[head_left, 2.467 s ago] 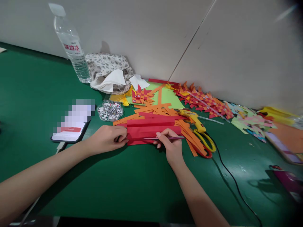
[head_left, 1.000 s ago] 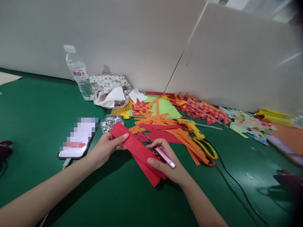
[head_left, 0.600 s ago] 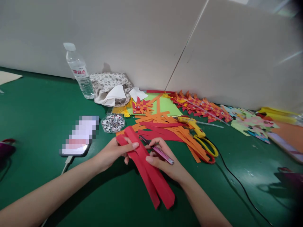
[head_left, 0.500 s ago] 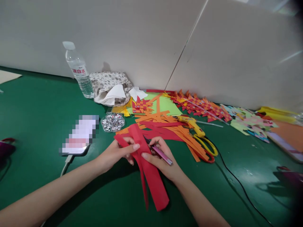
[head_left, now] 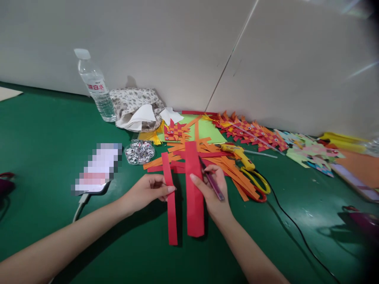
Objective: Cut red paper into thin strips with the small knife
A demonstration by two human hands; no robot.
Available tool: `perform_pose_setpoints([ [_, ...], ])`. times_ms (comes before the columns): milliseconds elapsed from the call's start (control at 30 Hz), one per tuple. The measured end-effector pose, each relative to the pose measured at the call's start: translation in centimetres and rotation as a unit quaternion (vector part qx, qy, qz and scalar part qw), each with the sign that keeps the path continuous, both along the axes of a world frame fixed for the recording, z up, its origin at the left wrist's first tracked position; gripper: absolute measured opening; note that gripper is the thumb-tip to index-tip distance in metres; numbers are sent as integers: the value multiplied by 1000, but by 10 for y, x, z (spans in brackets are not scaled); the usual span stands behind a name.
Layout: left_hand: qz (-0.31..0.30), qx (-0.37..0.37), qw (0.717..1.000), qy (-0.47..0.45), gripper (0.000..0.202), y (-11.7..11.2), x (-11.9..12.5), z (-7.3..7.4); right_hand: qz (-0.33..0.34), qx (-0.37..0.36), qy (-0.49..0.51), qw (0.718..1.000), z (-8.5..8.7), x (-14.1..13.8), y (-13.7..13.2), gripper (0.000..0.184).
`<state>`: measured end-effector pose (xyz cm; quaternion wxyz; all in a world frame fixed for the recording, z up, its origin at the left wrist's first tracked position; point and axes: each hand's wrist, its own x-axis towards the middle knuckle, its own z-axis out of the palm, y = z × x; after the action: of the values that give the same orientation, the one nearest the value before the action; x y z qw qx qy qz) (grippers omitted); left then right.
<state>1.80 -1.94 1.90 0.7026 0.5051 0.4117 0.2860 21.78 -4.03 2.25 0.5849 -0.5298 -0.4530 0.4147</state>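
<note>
Looks like the separating step — left hand (head_left: 155,190) fingers pinch a narrow red strip (head_left: 171,221), right hand (head_left: 216,193) fingers clamp wider red paper (head_left: 194,215) plus a pink cutter (head_left: 217,189), pieces apart over the green surface (head_left: 133,250). Next move calls for blade clearance.

Soft, fairly dim light covers the desk (head_left: 118,260), with dark shadows beneath the left arm (head_left: 89,225), nearer the viewer than the glue gun (head_left: 241,157). To the right of the glue gun the desk carries a pale sheen; farther up, glare streaks the wall (head_left: 296,71) towards a blackened corner. Far right of it, the plastic (head_left: 374,146) smears. Left of it, the red strip (head_left: 172,225) and red paper (head_left: 194,215) look reasonably sharp; coarse blocks mask the phone (head_left: 99,167).
</note>
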Motion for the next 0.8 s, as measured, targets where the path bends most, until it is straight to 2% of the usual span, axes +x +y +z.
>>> perform_pose_setpoints([
  [67,-2,-1,1000,7,28,1,-2,2,-42,0,18,999,1,6,2,44],
  [133,-42,-3,999,14,27,0,-6,7,-48,-7,46,998,1,9,3,44],
  [200,-127,-1,992,24,25,-2,-10,14,-31,-16,61,998,0,9,3,43],
  [300,-260,25,964,60,22,-6,-16,22,-9,-28,60,998,1,5,2,41],
  [333,-294,21,954,60,21,-7,-17,23,-12,-29,59,998,1,4,2,40],
  [367,-301,25,952,54,21,-7,-17,23,-19,-28,58,998,2,4,1,40],
  [400,-218,41,974,40,22,-6,-16,23,-30,-25,56,998,4,4,1,39],
  [433,-75,49,996,14,23,-4,-14,23,-43,-23,53,997,5,4,1,39],
  [467,58,38,997,-15,22,-3,-13,22,-57,-21,51,997,7,5,1,38],
  [500,132,25,990,-50,32,-1,-10,22,-71,-18,51,996,8,7,2,38],
  [567,170,-26,981,-87,55,2,-7,23,-93,-16,57,994,10,9,2,38],
  [667,134,-74,983,-97,64,0,-4,25,-100,-1,45,994,10,12,1,38],
  [800,105,-17,992,-67,61,-4,-2,23,-14,37,-59,998,5,9,-4,40],
])
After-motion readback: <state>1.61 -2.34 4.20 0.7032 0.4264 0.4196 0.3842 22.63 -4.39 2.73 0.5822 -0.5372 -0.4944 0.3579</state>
